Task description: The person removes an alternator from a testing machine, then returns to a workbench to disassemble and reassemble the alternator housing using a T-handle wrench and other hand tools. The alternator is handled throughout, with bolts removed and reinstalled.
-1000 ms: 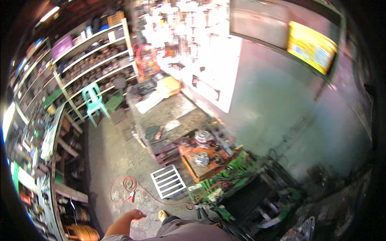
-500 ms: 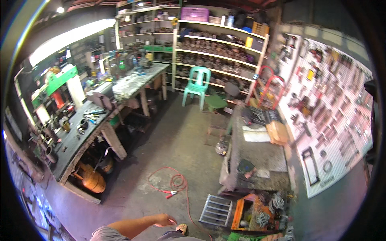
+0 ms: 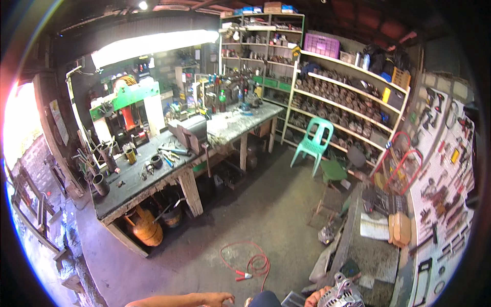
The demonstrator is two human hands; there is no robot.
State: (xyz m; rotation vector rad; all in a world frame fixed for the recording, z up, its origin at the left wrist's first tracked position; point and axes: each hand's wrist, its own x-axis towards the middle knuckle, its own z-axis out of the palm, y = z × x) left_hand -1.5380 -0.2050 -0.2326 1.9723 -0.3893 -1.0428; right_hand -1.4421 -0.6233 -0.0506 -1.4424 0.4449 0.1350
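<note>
As the right grip (image 3: 314, 298) clasps, alternator (image 3: 341, 295) juts rightward.

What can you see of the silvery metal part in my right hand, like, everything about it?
The metal part is silvery and looks like cast metal, with a rounded, slotted body and a knobby projection at its upper end. It sits at the view's lower edge, right of centre, partly cut off, so its lower portion is hidden. Your right hand grips it from the left side. I can't tell whether anything else touches it.
</note>
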